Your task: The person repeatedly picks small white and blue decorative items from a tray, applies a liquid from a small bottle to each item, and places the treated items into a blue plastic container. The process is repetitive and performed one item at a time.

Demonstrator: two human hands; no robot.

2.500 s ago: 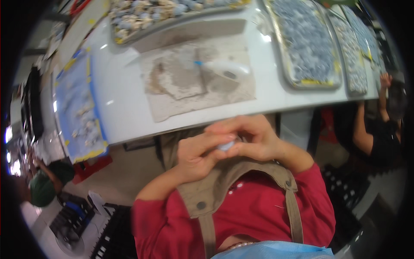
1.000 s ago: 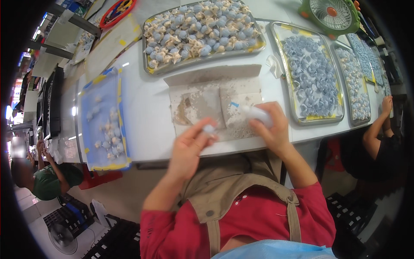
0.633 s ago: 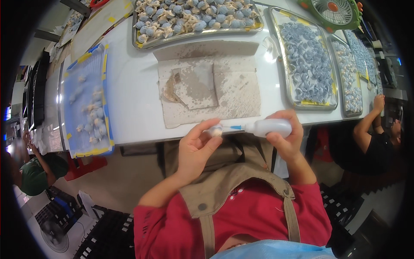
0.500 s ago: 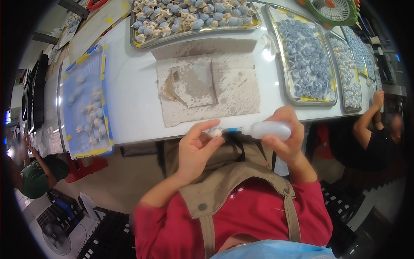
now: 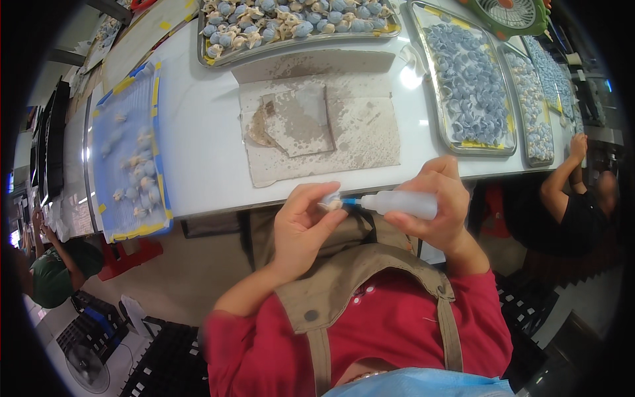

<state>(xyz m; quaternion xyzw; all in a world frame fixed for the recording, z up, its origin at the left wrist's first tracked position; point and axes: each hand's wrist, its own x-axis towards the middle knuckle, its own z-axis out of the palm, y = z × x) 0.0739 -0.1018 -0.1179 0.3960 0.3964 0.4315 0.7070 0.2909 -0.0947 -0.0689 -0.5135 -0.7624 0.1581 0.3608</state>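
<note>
Between the thumb and fingers of my left hand (image 5: 297, 221) is a small cream-and-blue figurine (image 5: 331, 200), partly covered by the fingertips. My right hand (image 5: 446, 208) is wrapped round a translucent white squeeze bottle (image 5: 410, 204), which lies nearly level and points left. Its blue needle tip (image 5: 351, 201) reaches the figurine's right side; whether it touches is too small to tell. Both hands are just off the table's near edge, above my lap. Beyond them on the white table lies a stained cardboard sheet (image 5: 364, 142) with a smaller stained piece on it.
A metal tray (image 5: 297, 49) at the back holds many similar figurines. Another tray (image 5: 477, 152) at right holds loose blue-grey shell pieces. A blue-lined tray (image 5: 126, 228) with figurines stands left. A green fan (image 5: 506, 13) is at the far right. Other people sit at both sides.
The bottle's blue tip has moved slightly left, closer to the figurine. The figurine is turned a little in my left fingers. Both hands keep their grip.
</note>
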